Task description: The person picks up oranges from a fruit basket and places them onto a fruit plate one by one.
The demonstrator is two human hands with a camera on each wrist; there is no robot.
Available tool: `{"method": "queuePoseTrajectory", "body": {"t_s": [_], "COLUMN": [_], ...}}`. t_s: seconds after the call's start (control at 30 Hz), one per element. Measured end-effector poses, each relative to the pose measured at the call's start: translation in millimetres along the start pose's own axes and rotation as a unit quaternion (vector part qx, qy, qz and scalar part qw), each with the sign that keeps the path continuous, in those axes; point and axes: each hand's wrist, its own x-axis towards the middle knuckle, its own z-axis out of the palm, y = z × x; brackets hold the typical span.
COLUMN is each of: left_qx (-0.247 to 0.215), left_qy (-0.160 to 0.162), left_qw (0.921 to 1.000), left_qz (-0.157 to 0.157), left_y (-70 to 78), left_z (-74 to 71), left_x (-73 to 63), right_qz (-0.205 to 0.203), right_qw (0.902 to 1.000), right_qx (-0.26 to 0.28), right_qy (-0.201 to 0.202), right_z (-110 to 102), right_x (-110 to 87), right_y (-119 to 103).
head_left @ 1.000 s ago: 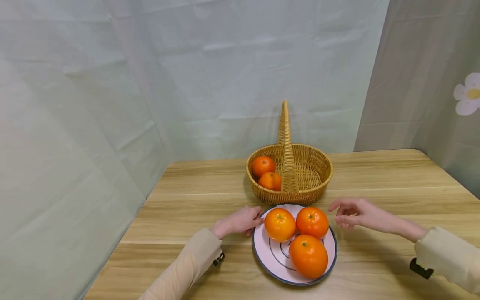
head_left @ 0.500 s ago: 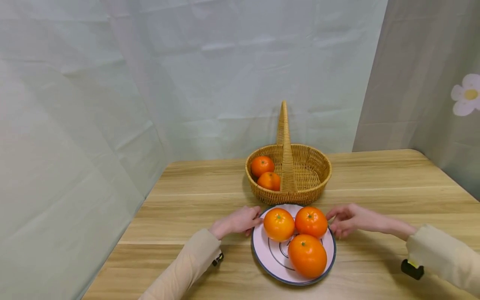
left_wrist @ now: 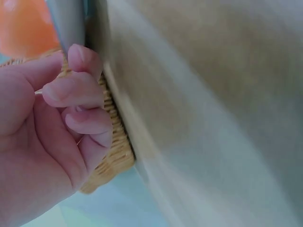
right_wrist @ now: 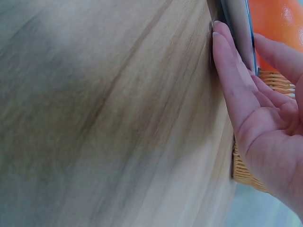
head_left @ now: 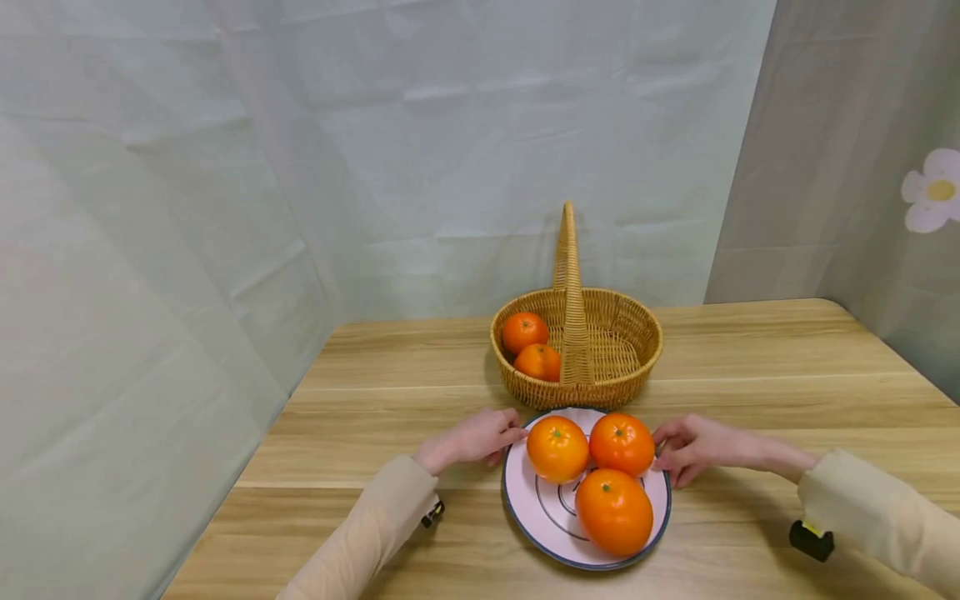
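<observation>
A pinkish-white plate (head_left: 542, 518) with a dark blue rim lies on the wooden table, carrying three orange fruits: a lighter orange (head_left: 558, 450), a redder mandarin (head_left: 622, 444) and a larger one (head_left: 614, 512) in front. At the plate's left edge, my left hand (head_left: 477, 435) pinches the rim; its fingers (left_wrist: 75, 90) are curled in the left wrist view. My right hand (head_left: 701, 448) grips the opposite edge, thumb above the rim and fingers (right_wrist: 232, 75) beneath it in the right wrist view.
Just behind the plate stands a wicker basket (head_left: 615, 393) with a tall arched handle. Two mandarins (head_left: 525, 333) sit in its left half. The wooden table (head_left: 360, 508) ends at a pale cloth backdrop (head_left: 420, 167).
My right hand has come leftward from beside the plate and taken hold of its right rim. The left hand has stayed at the left rim. Plate and fruit look unmoved.
</observation>
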Motion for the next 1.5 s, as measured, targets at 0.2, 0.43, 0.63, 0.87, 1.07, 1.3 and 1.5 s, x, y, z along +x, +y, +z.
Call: {"method": "queuePoseTrajectory", "body": {"t_s": [0.2, 0.43, 0.63, 0.87, 1.07, 1.3, 1.5], "left_qx": [-0.001, 0.034, 0.047, 0.072, 0.075, 0.043, 0.009], "left_qy": [0.043, 0.136, 0.188, 0.251, 0.279, 0.304, 0.307], "left_qw": [0.999, 0.9901, 0.9809, 0.9652, 0.9573, 0.9516, 0.9515], "left_qz": [0.013, 0.012, 0.022, 0.006, -0.011, 0.022, 0.018], "left_y": [-3.6, -0.8, 4.9, 10.2, 14.3, 21.0, 22.4], "left_z": [-16.9, -39.4, -54.8, -63.7, -65.4, -64.4, -58.7], "left_x": [-2.3, -5.0, -2.4, 7.9, 18.9, 33.1, 44.4], "right_qz": [0.004, 0.0, -0.008, -0.015, -0.019, -0.013, -0.016], "right_qw": [1.0, 1.0, 0.9999, 0.9998, 0.9995, 0.9995, 0.9994], "right_qx": [-0.003, 0.002, 0.005, 0.012, 0.022, 0.027, 0.026], "right_qy": [0.0, -0.009, -0.009, -0.01, -0.014, -0.011, -0.014], "right_z": [-1, -3, -3, -3, -2, -2, -3], "right_x": [0.3, -0.5, -0.7, -0.4, -1.4, -1.7, -1.2], "right_y": [0, 3, 6, 6, 6, 7, 9]}}
